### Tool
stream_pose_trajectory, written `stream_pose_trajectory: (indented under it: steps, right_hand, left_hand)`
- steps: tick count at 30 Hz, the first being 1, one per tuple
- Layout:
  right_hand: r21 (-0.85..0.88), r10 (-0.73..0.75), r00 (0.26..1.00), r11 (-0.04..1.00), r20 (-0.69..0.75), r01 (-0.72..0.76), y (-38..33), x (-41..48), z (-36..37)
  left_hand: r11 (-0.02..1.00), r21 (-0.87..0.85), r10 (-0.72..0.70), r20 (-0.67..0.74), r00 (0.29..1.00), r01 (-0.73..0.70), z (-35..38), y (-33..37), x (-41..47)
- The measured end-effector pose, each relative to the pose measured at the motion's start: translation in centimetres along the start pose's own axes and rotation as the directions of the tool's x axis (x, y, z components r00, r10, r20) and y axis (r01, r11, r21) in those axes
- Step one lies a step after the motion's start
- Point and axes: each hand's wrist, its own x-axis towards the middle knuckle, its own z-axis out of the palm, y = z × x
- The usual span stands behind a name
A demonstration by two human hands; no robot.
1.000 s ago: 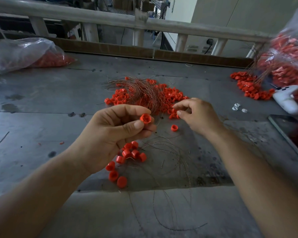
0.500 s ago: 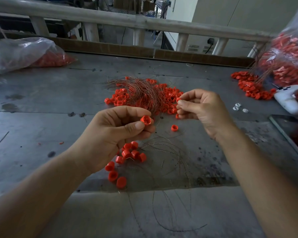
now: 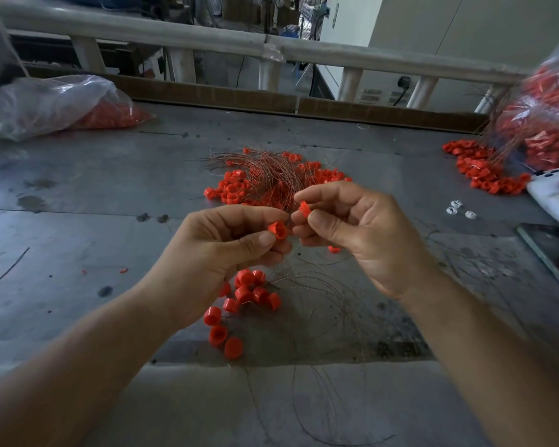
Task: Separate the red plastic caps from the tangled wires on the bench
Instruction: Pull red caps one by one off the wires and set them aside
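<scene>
Our left hand (image 3: 220, 256) pinches the left cap (image 3: 278, 230) and our right hand (image 3: 362, 233) pinches the right cap (image 3: 304, 209), the two just beside each other above the desk (image 3: 78, 221). The tangle (image 3: 271, 179) lies just beyond, nearer our right hand.

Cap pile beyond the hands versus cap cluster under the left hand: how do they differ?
The far cap pile holds many caps; the near cap cluster only about a dozen. A wire bundle lies across the far cap pile; the near cap cluster lies mostly bare. Both are red caps on the bench.
</scene>
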Motion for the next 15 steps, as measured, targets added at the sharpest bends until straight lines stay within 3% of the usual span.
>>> stream_pose_trajectory:
  steps: [10, 15]
  right_hand:
    - [-0.086, -0.048, 0.999, 0.995, 0.022, 0.05, 0.4, -0.2, 0.7]
    - [-0.225, -0.127, 0.992, 0.966, 0.018, 0.128, 0.3, -0.3, 1.1]
  left_hand:
    - [0.997, 0.079, 0.023, 0.001, 1.0, -0.023, 0.0, -0.1, 0.0]
    - [0.997, 0.079, 0.025, -0.016, 1.0, -0.024, -0.1, -0.1, 0.1]
